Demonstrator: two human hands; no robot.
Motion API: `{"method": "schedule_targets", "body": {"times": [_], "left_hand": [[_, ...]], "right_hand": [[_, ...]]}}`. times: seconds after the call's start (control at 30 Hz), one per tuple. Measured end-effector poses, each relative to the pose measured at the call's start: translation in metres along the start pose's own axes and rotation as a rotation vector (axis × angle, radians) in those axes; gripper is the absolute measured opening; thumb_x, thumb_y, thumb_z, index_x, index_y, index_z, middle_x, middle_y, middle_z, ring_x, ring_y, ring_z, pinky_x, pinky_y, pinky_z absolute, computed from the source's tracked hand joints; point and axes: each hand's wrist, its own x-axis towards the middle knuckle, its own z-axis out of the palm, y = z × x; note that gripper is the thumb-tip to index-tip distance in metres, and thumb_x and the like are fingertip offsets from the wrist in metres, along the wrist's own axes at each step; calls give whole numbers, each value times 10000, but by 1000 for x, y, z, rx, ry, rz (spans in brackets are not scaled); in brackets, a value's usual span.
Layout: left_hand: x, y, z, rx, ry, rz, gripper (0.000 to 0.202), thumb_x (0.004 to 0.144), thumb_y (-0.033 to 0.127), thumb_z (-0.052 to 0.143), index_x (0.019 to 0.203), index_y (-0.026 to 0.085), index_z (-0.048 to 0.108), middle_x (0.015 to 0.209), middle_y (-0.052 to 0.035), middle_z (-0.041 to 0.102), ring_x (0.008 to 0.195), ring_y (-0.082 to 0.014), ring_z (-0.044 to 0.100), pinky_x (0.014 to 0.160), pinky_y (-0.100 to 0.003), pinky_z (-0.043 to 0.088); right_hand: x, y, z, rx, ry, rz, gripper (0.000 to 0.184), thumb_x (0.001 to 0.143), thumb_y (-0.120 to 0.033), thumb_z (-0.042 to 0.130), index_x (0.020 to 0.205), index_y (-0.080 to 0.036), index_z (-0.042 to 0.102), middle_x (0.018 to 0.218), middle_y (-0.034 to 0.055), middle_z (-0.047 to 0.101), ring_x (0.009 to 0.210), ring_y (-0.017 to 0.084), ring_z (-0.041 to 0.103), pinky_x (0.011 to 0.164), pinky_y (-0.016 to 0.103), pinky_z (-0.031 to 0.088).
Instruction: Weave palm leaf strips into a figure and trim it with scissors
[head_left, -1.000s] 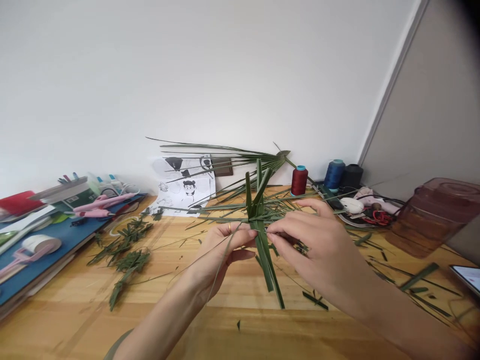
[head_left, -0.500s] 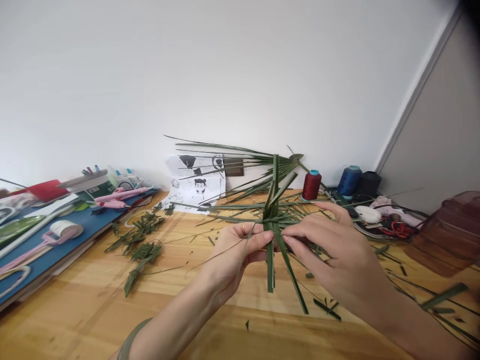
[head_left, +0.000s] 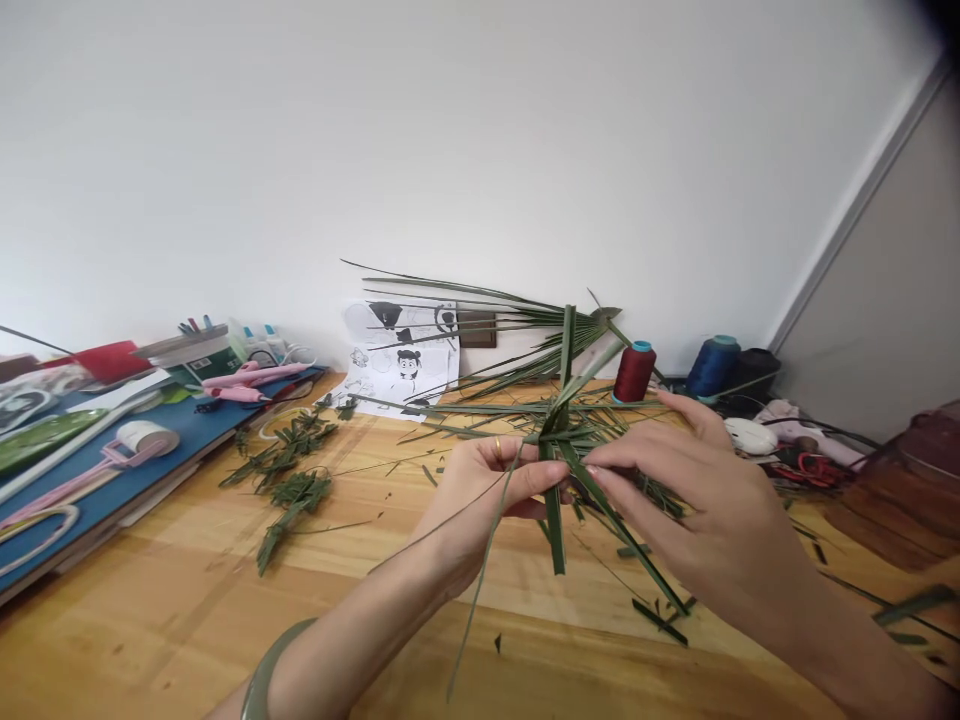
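Several green palm leaf strips (head_left: pixel 556 415) cross in a small bundle held above the table. My left hand (head_left: pixel 491 490) is closed, pinching the crossing between thumb and fingers. My right hand (head_left: pixel 679 485) pinches a strip slanting down to the right (head_left: pixel 630 545) close to that crossing. Other strip ends stick up, and one hangs straight down (head_left: pixel 554 530). A long thin strand (head_left: pixel 484 590) trails down over my left wrist. Part of the crossing is hidden behind my left thumb.
A fan-shaped palm leaf (head_left: pixel 570 325) leans at the back over printed drawings (head_left: pixel 405 370). Red (head_left: pixel 634 372) and blue thread spools (head_left: pixel 712 368) stand behind my right hand. Woven leaf pieces (head_left: pixel 296 490) lie left, beside a blue mat (head_left: pixel 195 430) with tools. Leaf scraps litter the wooden table (head_left: pixel 360 620).
The slanting strip in my right hand has swung further out to the right. The thin strand now hangs down in front of my left wrist. The whole view has shifted slightly.
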Motion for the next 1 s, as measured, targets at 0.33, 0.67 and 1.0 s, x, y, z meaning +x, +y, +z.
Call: {"method": "schedule_targets", "body": {"times": [0.33,0.67,1.0], "left_hand": [[4,-2,-1,-41,-3,-41,170,623,251,668,536,121,602,585,3,587,541,-59,509,581,-194,440],[2,-1,4,-45,135,-14,217,498,213,734,495,128,534,545,28,541,536,-70,471,568,-213,382],[1,-8,7,-176,273,39,244,584,246,696,542,141,480,605,28,515,574,-66,473,571,-192,392]], "right_hand": [[0,5,3,-39,8,-15,42,734,-159,544,723,-193,567,666,-30,595,640,108,546,954,379,254],[1,8,3,-6,-51,-39,86,760,-151,497,768,-205,563,718,-12,587,706,131,540,918,415,286],[-12,-12,11,-170,-22,-97,81,740,-230,557,683,-174,573,627,30,574,641,170,519,590,297,391]]}}
